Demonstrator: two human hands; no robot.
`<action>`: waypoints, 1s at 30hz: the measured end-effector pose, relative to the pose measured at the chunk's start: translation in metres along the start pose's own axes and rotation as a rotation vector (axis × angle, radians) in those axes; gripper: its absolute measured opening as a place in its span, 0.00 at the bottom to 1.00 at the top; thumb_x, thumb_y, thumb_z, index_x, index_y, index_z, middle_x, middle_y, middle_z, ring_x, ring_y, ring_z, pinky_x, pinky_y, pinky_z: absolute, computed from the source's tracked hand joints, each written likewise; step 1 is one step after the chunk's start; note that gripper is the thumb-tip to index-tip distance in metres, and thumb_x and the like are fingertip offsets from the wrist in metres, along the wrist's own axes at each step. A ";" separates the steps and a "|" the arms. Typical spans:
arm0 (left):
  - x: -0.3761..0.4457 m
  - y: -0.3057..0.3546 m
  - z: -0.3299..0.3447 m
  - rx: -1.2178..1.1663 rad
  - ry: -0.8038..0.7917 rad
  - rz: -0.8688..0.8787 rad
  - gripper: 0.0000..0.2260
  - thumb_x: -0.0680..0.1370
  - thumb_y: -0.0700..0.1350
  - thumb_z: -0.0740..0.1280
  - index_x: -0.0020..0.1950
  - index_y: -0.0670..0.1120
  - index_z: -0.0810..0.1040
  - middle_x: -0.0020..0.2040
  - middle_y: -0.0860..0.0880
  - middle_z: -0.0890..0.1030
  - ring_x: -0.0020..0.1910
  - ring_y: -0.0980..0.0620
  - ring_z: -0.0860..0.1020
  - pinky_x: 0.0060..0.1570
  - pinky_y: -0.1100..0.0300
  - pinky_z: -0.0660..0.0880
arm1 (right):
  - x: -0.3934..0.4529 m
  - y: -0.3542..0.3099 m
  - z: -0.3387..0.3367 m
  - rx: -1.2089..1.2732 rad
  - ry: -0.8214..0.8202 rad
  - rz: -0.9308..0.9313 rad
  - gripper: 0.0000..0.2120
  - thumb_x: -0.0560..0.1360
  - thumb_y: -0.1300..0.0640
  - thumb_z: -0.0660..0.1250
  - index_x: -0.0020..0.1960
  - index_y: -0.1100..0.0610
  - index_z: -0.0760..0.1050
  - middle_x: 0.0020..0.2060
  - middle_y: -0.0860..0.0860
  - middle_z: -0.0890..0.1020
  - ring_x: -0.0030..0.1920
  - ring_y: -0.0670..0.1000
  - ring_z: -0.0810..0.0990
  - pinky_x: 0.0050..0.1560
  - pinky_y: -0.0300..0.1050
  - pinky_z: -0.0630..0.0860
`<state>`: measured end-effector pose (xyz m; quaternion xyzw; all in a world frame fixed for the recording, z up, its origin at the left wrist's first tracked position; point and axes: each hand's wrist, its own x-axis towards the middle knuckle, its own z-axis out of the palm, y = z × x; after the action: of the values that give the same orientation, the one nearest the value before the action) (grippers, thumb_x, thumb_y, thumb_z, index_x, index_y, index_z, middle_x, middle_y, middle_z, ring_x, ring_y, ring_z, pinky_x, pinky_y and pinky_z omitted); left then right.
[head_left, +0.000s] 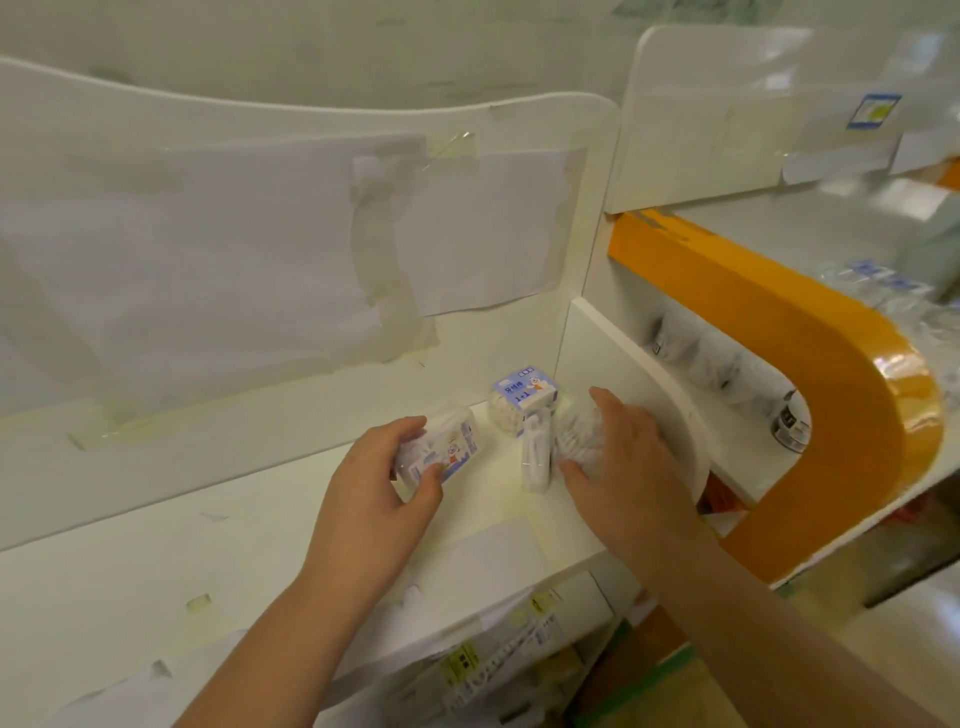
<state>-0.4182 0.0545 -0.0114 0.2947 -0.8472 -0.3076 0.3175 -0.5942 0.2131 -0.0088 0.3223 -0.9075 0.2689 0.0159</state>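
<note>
On a white shelf (218, 525), my left hand (374, 493) grips a clear plastic box with a blue-and-white label (447, 449), fingers over its top and thumb at its near edge. My right hand (623, 467) is curled round a clear round container of white sticks (579, 439) near the shelf's right wall. Between the hands lies a slim white pack (536, 457). Behind it stands another clear tub with a blue "1+1" label (522, 397).
The shelf's back panel (260, 234) carries taped paper sheets. An orange-edged counter (810, 332) curves to the right, with packaged goods beneath it and bottles (883, 291) on top. A lower shelf below holds boxed products (493, 670).
</note>
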 end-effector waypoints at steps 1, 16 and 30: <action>0.000 0.001 0.001 0.008 0.001 0.012 0.19 0.72 0.46 0.72 0.63 0.53 0.75 0.54 0.60 0.76 0.50 0.67 0.74 0.47 0.76 0.66 | -0.003 0.000 -0.005 0.020 0.003 -0.001 0.35 0.74 0.45 0.69 0.74 0.43 0.52 0.66 0.48 0.68 0.65 0.51 0.69 0.61 0.48 0.70; -0.068 0.113 0.030 0.028 0.127 0.005 0.17 0.72 0.46 0.72 0.60 0.55 0.76 0.52 0.61 0.77 0.49 0.66 0.75 0.41 0.75 0.68 | -0.074 0.061 -0.106 0.236 -0.032 -0.338 0.34 0.72 0.40 0.68 0.70 0.34 0.52 0.63 0.36 0.64 0.61 0.39 0.65 0.58 0.37 0.69; -0.158 0.295 0.175 0.039 0.066 0.056 0.17 0.73 0.45 0.72 0.57 0.61 0.73 0.52 0.66 0.75 0.52 0.66 0.74 0.46 0.68 0.69 | -0.110 0.259 -0.234 0.371 -0.179 -0.204 0.37 0.68 0.37 0.72 0.69 0.36 0.55 0.64 0.34 0.67 0.63 0.38 0.67 0.64 0.43 0.70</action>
<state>-0.5350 0.4107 0.0352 0.2869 -0.8501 -0.2718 0.3480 -0.6944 0.5609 0.0458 0.4323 -0.8031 0.3983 -0.0973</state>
